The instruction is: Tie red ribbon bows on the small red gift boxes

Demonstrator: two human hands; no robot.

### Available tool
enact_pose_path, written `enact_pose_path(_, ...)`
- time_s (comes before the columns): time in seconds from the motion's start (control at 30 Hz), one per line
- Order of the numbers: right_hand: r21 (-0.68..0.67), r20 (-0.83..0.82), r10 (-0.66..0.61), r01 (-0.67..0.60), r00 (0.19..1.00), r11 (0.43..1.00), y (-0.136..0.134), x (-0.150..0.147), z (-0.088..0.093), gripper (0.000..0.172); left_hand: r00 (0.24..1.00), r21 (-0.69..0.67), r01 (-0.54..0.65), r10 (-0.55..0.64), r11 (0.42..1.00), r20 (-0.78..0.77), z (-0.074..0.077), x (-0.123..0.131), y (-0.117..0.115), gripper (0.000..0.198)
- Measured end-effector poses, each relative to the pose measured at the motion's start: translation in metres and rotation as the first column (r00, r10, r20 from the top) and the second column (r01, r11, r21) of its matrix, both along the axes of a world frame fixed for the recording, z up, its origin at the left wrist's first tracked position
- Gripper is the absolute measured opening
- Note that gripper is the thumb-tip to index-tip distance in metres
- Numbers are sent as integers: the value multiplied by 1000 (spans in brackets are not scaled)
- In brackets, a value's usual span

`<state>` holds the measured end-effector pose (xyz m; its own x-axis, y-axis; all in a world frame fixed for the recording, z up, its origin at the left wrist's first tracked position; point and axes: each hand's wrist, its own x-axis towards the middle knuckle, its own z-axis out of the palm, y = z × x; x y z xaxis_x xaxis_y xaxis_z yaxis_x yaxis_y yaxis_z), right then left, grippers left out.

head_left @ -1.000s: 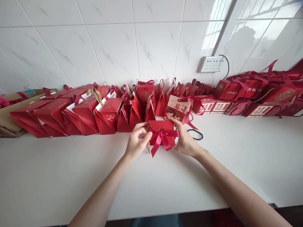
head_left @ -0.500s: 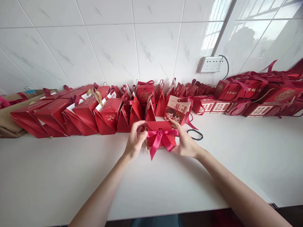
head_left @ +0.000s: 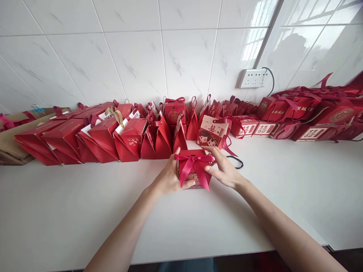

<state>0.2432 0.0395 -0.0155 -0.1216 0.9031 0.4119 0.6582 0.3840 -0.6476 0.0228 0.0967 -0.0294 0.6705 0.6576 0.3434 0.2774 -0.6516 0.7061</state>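
A small red gift box (head_left: 194,178) with a pink ribbon bow (head_left: 194,163) on its front is between my two hands, just above or on the white table. My left hand (head_left: 169,176) grips its left side, thumb low across the front and fingers up along the edge. At the right side, my right hand (head_left: 224,170) has its fingers on the top corner and its thumb by the bow's right loop. Right behind stands a gift box with two cartoon figures (head_left: 210,132), leaning a little.
Red gift boxes (head_left: 129,139) with ribbon handles line the wall on the left. More are stacked (head_left: 312,113) on the right. A black hair tie (head_left: 236,162) lies by my right hand. A power strip (head_left: 253,78) is on the tiled wall; brown paper bags (head_left: 17,145) lie far left.
The box has tipped so more of its patterned front shows under the bow. My left hand has moved lower, its thumb now on the front; my right hand has shifted slightly.
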Motion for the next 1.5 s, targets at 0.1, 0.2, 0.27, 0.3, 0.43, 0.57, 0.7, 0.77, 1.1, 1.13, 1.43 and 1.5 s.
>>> enact_pose_path(0.1, -3, 19, -53, 54, 998, 999, 0, -1, 0, 60, 998, 39, 8, -6, 999, -65, 2, -1, 0, 81)
enact_pose_path(0.2, -10, 43, -20, 20, 999, 1000, -1, 0, 0, 55, 998, 46, 4, -1, 999, -69, 4, -1, -1, 77)
enact_pose_path(0.27, 3, 55, 1, -1, 998, 1000, -1, 1, 0, 52, 998, 64, 12, -8, 998, -56, 4, 0, -3, 71)
enact_pose_path(0.3, 10, 61, 2, -2, 998, 1000, -1, 1, -1, 50, 999, 71, 13, -10, 997, -50, 3, 0, -3, 71)
enact_pose_path(0.43, 37, 86, -15, 12, 996, 999, -1, 3, -6, 48, 999, 82, -9, 13, 997, -50, -1, 3, -2, 86)
enact_pose_path(0.57, 74, 114, -42, 34, 993, 997, 0, 4, -9, 46, 996, 97, 14, -6, 995, -85, -1, 5, -2, 78)
enact_pose_path(0.7, 86, 148, -73, 61, 986, 994, 0, 6, -12, 45, 991, 47, -7, 13, 999, -135, 2, 5, -4, 97)
enact_pose_path(0.77, 70, 153, -95, 85, 984, 994, 1, 7, -13, 46, 988, 20, -20, 23, 1000, -155, 4, 4, -6, 103)
enact_pose_path(1.1, 44, 134, -86, 81, 987, 996, 2, 6, -12, 52, 987, -32, -28, 22, 999, -162, 3, 5, -6, 109)
enact_pose_path(1.13, 50, 133, -88, 82, 987, 995, 2, 6, -12, 51, 987, -35, -26, 20, 999, -160, 3, 5, -5, 109)
enact_pose_path(1.43, 155, 168, -164, 138, 972, 978, 0, 4, -6, 61, 997, 99, 15, -7, 995, -78, -2, 2, 0, 89)
enact_pose_path(1.5, 199, 147, -213, 183, 966, 963, -1, 2, -6, 60, 996, 80, 2, 4, 997, -84, -1, 2, 0, 91)
